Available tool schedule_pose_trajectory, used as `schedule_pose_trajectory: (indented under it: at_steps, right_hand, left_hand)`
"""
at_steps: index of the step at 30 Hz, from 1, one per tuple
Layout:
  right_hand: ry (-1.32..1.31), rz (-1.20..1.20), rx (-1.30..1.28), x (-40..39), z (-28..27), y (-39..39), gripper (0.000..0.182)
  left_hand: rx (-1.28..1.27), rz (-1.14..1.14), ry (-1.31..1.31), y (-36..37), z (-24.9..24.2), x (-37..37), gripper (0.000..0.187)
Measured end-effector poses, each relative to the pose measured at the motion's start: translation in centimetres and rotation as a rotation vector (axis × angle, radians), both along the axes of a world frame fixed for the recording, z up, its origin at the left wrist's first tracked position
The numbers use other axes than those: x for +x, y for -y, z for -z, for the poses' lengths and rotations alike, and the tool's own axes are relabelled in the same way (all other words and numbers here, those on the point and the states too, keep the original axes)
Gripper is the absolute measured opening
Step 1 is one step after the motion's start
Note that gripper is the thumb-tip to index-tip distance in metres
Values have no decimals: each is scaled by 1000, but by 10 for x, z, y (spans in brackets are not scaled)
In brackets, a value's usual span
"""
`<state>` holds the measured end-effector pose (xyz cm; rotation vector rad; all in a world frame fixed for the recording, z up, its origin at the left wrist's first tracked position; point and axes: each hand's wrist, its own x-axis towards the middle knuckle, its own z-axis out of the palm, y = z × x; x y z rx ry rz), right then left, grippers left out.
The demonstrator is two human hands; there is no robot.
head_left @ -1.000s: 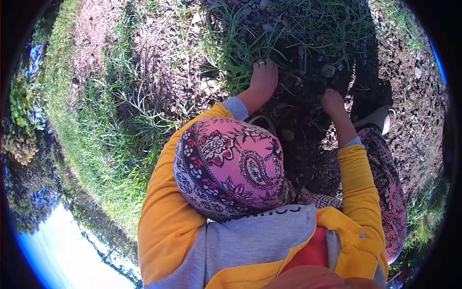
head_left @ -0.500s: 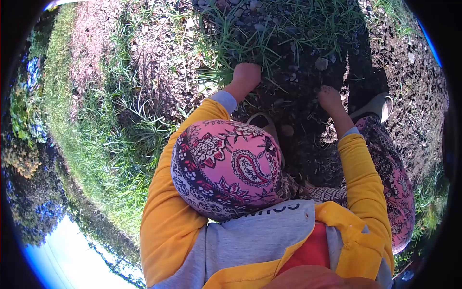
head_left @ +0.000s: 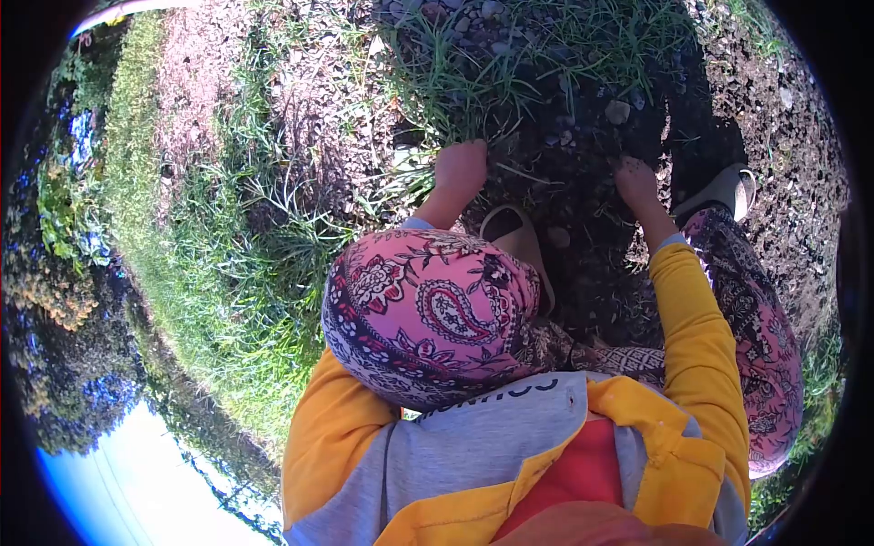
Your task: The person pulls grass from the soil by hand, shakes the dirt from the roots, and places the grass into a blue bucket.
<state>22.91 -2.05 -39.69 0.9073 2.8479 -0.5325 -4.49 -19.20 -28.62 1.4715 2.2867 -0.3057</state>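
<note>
My left hand (head_left: 460, 173) is closed in a fist low over the ground, beside my bent knee. Green blades of a grass tuft (head_left: 417, 175) stick out at its left side, and the fist appears to hold them; their base is hidden. A pale stalk (head_left: 523, 173) lies just right of this hand. My right hand (head_left: 637, 185) is closed too, down at the shaded dark soil (head_left: 583, 196). Its fingertips look dirty, and whatever they may hold is hidden. A grey stone (head_left: 617, 112) lies just beyond it.
My sandalled feet stand on the soil, one sandal (head_left: 517, 241) between the hands and another (head_left: 728, 193) at the right. Growing grass (head_left: 546, 45) and small stones (head_left: 492, 11) are ahead. More grass (head_left: 282, 227) spreads to the left, with dry litter (head_left: 319, 100) beyond.
My left fist has drawn back toward my knee, and the grass blades beside it have come along. My right hand has shifted slightly right in view, still closed at the soil.
</note>
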Motion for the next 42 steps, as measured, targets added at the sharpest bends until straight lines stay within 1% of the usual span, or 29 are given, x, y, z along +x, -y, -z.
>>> schedule_pose_trajectory:
  at_steps: [4, 8, 10, 13, 14, 16, 17, 19, 20, 23, 26, 28, 29, 32, 35, 38, 42]
  right_hand:
    - [9, 8, -7, 0, -4, 0, 21]
    - [21, -5, -1, 0, -3, -3, 21]
    - [25, 37, -33, -3, -16, 0, 22]
    - [48, 119, -97, 1, 11, -2, 26]
    - [18, 96, -79, 3, 10, -2, 27]
    - [-51, 53, -41, 3, 9, -2, 31]
    - [-19, 81, -85, 3, 7, -1, 31]
    - [40, 136, -165, 0, 6, -5, 33]
    - [22, 156, -173, -1, 8, -6, 33]
    - [5, 211, -181, 1, 6, -5, 33]
    - [7, 218, -174, -8, 1, -7, 33]
    - [30, 233, -222, -3, -3, -4, 34]
    - [-6, 203, -174, -1, -4, -2, 35]
    - [87, 304, -220, -8, -9, -4, 34]
    - [7, 194, -180, -2, -8, -4, 32]
    - [11, 143, -163, -3, -8, -6, 29]
    - [36, 151, -167, -1, -4, -6, 26]
  left_hand:
    - [168, 88, -82, -19, -8, 3, 9]
    - [282, 193, -102, -32, -10, 7, 14]
    - [286, 178, -91, -35, -11, 11, 16]
    - [357, 153, -61, -35, -5, 15, 18]
    - [393, 144, -51, -36, -3, 15, 18]
    - [210, 144, 54, -38, 18, 24, 19]
    - [117, 143, 104, -40, 18, 26, 20]
    - [220, 106, 87, -48, 19, 20, 21]
    - [267, 95, 86, -52, 19, 20, 21]
    - [70, 132, 124, -48, 24, 17, 23]
    - [296, 185, 90, -50, 21, 17, 25]
    - [132, 203, 133, -54, 21, 17, 25]
    - [58, 196, 150, -55, 20, 18, 25]
    - [145, 285, 96, -58, 18, 18, 24]
    - [143, 324, 93, -64, 19, 16, 23]
    - [211, 522, -8, -68, 30, 18, 22]
    - [255, 549, -150, -87, 39, 4, 24]
